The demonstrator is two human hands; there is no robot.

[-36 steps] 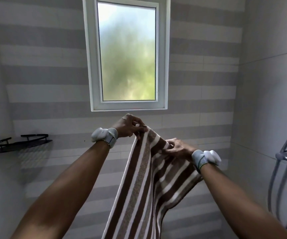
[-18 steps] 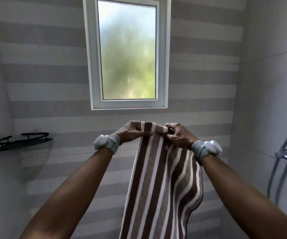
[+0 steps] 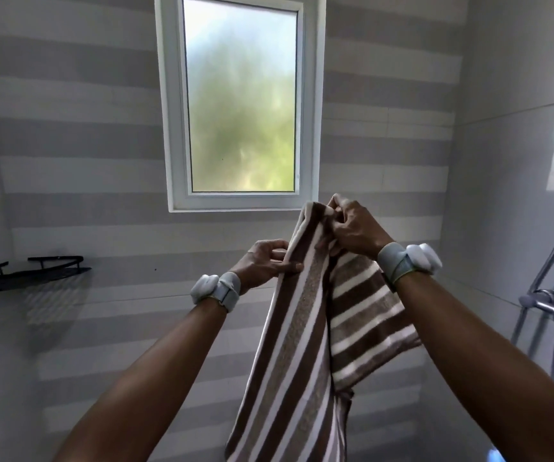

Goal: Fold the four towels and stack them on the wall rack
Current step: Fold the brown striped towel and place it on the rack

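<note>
- The brown-and-white striped towel (image 3: 294,328) hangs in mid-air below the window (image 3: 240,101), with a fold draped by the right forearm.
- The right hand (image 3: 352,228) grips its top; the left hand (image 3: 264,261) pinches its left edge, lower.
- The black wall rack (image 3: 29,275) is well apart, left.
- The towel's bottom is cut off.

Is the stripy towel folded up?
Only partly. The striped towel hangs long from the right hand, one flap doubled over; the left hand pinches its edge.
</note>
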